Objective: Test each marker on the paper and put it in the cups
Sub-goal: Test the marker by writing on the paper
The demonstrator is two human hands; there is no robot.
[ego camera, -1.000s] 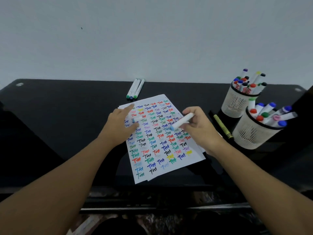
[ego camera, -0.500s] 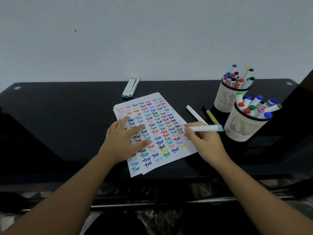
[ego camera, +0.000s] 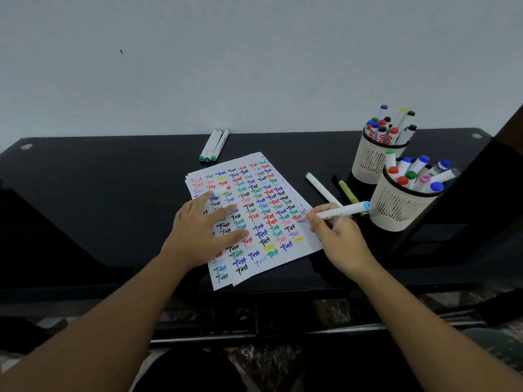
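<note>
Black counter (ego camera: 85, 193): left hand (ego camera: 199, 234) lies flat, fingers spread, on the paper (ego camera: 263, 222); right hand (ego camera: 338, 239) fingers pinch a marker (ego camera: 343, 212), tip touching the sheet.

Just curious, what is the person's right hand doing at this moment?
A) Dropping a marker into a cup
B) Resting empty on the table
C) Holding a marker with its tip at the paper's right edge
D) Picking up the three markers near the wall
C: the right hand grips a light-blue-ended marker with its tip at the right edge of the paper, while the left hand lies flat on the sheet.
</note>
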